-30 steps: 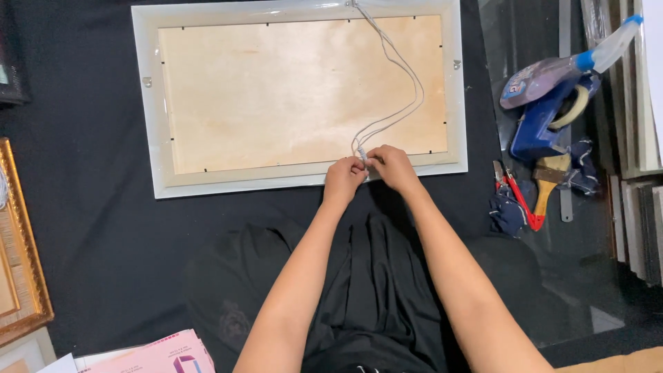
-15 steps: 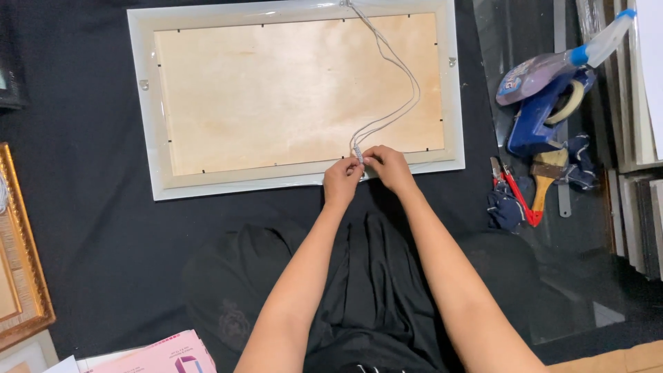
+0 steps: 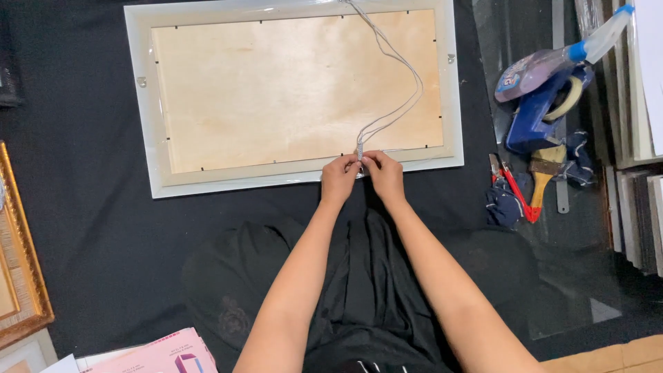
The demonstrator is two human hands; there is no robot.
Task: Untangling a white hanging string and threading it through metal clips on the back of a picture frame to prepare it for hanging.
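A white picture frame (image 3: pixel 141 124) lies face down on black cloth, its pale wooden backing board (image 3: pixel 276 90) facing up. A thin grey hanging wire (image 3: pixel 400 69) loops across the board from the top edge down to the frame's near edge. My left hand (image 3: pixel 340 176) and my right hand (image 3: pixel 383 173) meet at that near edge, both pinching the wire's end (image 3: pixel 360 148) between fingertips. My forearms reach out over my black-clothed lap.
To the right lie a spray bottle (image 3: pixel 552 62), a blue tape dispenser (image 3: pixel 542 114), a brush (image 3: pixel 545 173) and red-handled pliers (image 3: pixel 514 193). Stacked frames (image 3: pixel 635 207) stand at the far right. A gold frame (image 3: pixel 24 276) is at left, a pink box (image 3: pixel 159 352) at the bottom.
The view has shifted slightly. Both hands stay on the wire's end at the frame's near edge, with only small finger movement.
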